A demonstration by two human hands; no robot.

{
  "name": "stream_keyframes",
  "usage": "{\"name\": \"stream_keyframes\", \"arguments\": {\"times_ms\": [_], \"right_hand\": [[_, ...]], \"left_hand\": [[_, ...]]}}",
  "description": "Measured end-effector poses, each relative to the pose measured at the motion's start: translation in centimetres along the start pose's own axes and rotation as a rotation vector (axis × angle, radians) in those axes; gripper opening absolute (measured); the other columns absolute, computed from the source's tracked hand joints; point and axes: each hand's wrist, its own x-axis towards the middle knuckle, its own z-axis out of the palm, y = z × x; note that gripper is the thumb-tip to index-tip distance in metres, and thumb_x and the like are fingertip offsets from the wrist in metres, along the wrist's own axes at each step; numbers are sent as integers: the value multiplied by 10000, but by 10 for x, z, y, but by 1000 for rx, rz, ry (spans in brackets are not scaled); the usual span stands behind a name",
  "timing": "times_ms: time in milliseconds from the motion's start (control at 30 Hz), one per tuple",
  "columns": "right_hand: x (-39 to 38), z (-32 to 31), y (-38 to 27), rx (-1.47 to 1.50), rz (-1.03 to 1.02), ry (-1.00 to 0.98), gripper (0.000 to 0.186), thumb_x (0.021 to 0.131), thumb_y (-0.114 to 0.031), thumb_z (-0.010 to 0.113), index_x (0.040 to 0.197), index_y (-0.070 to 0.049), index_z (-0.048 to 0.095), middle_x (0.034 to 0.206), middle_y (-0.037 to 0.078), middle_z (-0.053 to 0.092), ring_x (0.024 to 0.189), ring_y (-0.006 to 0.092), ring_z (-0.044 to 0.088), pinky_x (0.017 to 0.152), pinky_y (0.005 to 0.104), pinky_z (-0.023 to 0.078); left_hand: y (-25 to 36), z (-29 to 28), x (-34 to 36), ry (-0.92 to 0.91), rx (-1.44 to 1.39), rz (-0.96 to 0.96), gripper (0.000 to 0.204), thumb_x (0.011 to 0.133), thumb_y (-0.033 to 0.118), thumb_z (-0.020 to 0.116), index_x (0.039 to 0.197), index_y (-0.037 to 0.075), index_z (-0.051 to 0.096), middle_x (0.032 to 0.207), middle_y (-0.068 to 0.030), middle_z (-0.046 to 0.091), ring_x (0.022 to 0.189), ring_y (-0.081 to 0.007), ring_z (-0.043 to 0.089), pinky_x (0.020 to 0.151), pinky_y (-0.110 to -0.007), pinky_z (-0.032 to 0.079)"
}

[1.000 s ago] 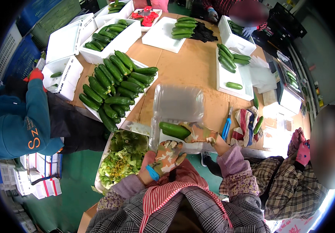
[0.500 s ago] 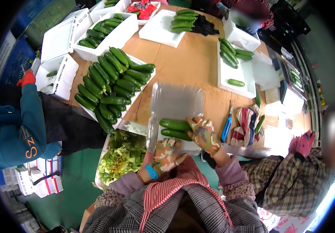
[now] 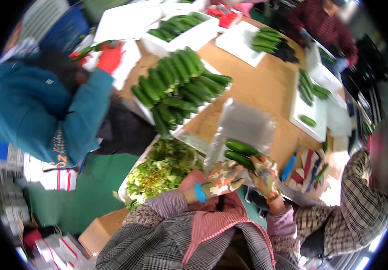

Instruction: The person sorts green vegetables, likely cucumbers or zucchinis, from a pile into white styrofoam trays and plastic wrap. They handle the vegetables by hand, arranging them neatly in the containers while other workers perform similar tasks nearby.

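Two green cucumbers (image 3: 241, 148) lie side by side in a clear plastic container (image 3: 213, 155) at the table's near edge. Its clear lid (image 3: 247, 122) is laid back on the far side. My right hand (image 3: 266, 176), in a camouflage glove, has its fingers closed around the right ends of the cucumbers; blur hides the exact grip. My left hand (image 3: 223, 178), in a matching glove with a blue band at the wrist, is at the container's near side, fingers stretched out and holding nothing.
Cucumbers are heaped on a white tray (image 3: 223, 90) to the left, beside a bin of leafy trimmings (image 3: 158, 173). A blue-handled knife (image 3: 288, 168) and a striped cloth (image 3: 310, 171) lie right. A co-worker in teal (image 3: 32, 112) leans in at left; another in plaid (image 3: 356, 193) stands right.
My view has turned, so the table appears shifted right and tilted. The teal-sleeved co-worker has bent in over the white box. My hands stay by the container, the right still at the cucumbers' ends.
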Motion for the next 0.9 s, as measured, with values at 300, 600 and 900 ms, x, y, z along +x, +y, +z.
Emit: {"name": "stream_keyframes", "arguments": {"times_ms": [300, 600, 900], "right_hand": [[-26, -5, -13, 268, 133, 124, 411, 734, -121, 676, 1139, -83, 611, 1129, 144, 598, 991, 370, 562, 850, 445, 454], [-20, -4, -57, 346, 46, 8, 392, 719, -77, 658, 1110, -85, 620, 1105, 135, 590, 1011, 347, 552, 873, 432, 443], [-27, -4, -64, 391, 33, 36, 390, 699, -47, 666, 1087, -61, 630, 1073, 148, 609, 1009, 359, 554, 874, 433, 435]], "left_hand": [[-77, -35, -63, 589, -290, -745, 430, 795, 139, 685, 1207, 75, 579, 1173, -69, 569, 995, -210, 579, 834, -285, 498], [-198, -48, -84, 656, -216, -1088, 390, 883, 192, 572, 1237, 31, 536, 1249, -122, 527, 1076, -260, 554, 886, -377, 495], [-193, -72, -90, 786, -1043, -847, 394, 971, 245, 459, 1268, -12, 493, 1324, -175, 485, 1156, -310, 529, 937, -470, 492]]}}
